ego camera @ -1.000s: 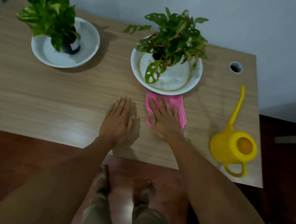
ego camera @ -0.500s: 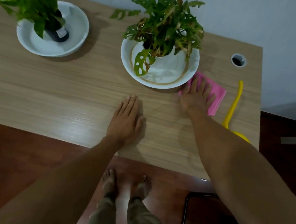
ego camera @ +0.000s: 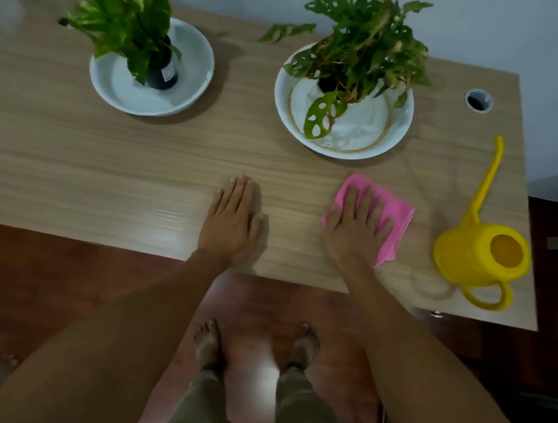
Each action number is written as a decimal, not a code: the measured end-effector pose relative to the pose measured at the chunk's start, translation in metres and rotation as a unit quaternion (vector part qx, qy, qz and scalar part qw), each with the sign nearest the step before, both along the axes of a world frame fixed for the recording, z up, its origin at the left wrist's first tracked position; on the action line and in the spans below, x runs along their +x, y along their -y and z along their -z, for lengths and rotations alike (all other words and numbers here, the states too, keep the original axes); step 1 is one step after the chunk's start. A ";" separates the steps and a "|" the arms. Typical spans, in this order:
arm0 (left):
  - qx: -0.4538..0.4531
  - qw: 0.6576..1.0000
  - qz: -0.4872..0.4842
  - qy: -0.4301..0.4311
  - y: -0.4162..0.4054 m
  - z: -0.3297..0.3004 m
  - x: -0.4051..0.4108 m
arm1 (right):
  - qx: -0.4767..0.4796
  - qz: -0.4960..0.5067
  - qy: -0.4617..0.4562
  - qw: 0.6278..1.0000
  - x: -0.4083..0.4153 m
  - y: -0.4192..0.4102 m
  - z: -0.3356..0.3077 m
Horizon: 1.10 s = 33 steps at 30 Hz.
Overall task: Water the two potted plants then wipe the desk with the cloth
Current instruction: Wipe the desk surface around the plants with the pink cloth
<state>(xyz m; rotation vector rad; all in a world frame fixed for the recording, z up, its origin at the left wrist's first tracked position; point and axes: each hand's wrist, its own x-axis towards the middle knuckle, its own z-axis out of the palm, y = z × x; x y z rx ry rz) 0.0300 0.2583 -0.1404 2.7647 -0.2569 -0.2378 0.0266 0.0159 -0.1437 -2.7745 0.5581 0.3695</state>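
Wood-grain desk (ego camera: 103, 165) against a grey wall: right hand (ego camera: 354, 233) flat on pink cloth (ego camera: 395, 220), left hand (ego camera: 232, 220) flat, empty.

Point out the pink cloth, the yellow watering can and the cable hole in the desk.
Pink folded cloth (ego camera: 399, 220), head view, bare right half.
Yellow plastic watering can (ego camera: 466, 255), head view, body.
Round cable hole (ego camera: 478, 100), head view, dark centre.

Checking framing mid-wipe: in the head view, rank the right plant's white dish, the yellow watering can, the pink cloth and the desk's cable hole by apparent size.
1. White dish, largest.
2. Yellow watering can, though its long spout and nearness make this unsure.
3. Pink cloth, partly covered by the right hand.
4. Cable hole, smallest.
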 end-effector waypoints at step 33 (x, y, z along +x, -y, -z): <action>0.029 0.989 -0.138 0.043 -0.319 0.016 0.031 | -0.064 -0.336 0.071 0.937 0.045 -0.218 0.002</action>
